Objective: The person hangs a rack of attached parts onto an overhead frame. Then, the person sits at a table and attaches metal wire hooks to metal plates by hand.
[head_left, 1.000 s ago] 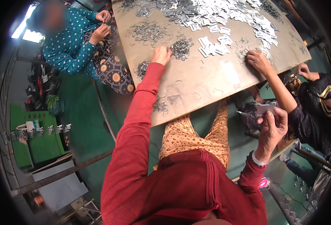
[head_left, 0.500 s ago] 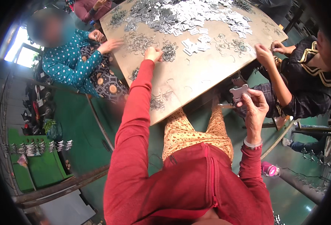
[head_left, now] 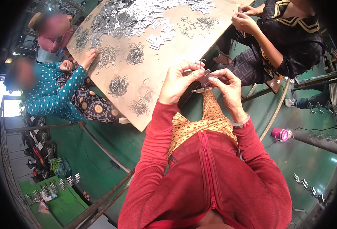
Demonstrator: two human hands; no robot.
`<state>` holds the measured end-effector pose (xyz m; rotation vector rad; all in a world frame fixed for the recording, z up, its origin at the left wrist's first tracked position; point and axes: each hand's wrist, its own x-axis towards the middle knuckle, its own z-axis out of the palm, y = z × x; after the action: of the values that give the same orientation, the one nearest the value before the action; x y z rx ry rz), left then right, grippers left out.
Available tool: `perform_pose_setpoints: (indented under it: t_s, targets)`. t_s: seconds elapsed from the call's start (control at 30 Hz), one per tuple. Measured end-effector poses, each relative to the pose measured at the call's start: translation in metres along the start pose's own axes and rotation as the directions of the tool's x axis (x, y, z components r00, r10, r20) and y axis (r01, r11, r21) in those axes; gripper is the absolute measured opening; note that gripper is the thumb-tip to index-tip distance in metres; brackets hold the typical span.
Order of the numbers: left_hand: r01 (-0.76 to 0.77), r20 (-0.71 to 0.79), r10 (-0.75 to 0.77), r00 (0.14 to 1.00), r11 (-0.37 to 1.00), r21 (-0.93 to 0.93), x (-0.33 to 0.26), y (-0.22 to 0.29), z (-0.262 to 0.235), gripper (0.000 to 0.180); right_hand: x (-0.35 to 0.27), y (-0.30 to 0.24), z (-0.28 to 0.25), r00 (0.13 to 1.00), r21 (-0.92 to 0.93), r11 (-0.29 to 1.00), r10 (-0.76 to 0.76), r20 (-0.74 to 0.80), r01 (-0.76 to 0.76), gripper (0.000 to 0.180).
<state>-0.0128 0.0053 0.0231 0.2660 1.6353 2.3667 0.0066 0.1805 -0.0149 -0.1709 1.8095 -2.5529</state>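
Holding a small flat metal plate [head_left: 204, 77] between both hands, I keep it just past the near edge of the counter [head_left: 183, 53], over my lap. My left hand [head_left: 178, 82] pinches the plate's left side with thumb and fingertips closed narrow; a bent wire clip [head_left: 202, 62] rises from the top of that grip. My right hand [head_left: 226, 84] closes on the plate's right side in the same narrow pinch, with a bangle [head_left: 241, 123] on its wrist.

Counter layout: the board tilts away from me, and its near corner ends just left of my left forearm. Loose wire clip bundles [head_left: 118, 86] lie near that edge, well apart from each other, with bare board between them. A dense heap of stamped metal pieces [head_left: 138, 15] covers the far part.

Open room: green floor [head_left: 305, 152] shows to my right, with a pink cup [head_left: 280, 134] lying on it. A person in a teal dotted sleeve [head_left: 56, 95] sits at the left edge of the counter; a person in black [head_left: 290, 42] sits at the right edge, close to my right hand.
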Motion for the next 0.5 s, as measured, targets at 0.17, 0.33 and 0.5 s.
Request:
perform_pose_setpoints:
  t_s: [0.17,0.33,0.5]
  targets:
    - [-0.017,-0.077,0.021,0.997,0.999,0.048,0.001,-0.008,-0.006,0.011,-0.004,-0.001,0.009,1.000,0.037,0.999,0.004,-0.011,-0.004,0.013]
    - [-0.018,-0.212,0.048,0.976,0.990,0.141,-0.013,-0.008,0.014,0.012,-0.007,0.003,0.013,0.994,-0.126,0.990,-0.075,-0.079,0.065,0.013]
    - [-0.251,-0.292,0.416,0.861,0.847,0.468,-0.026,-0.039,0.030,0.009,-0.008,0.006,0.006,0.910,-0.428,0.807,-0.402,0.106,0.407,0.020]
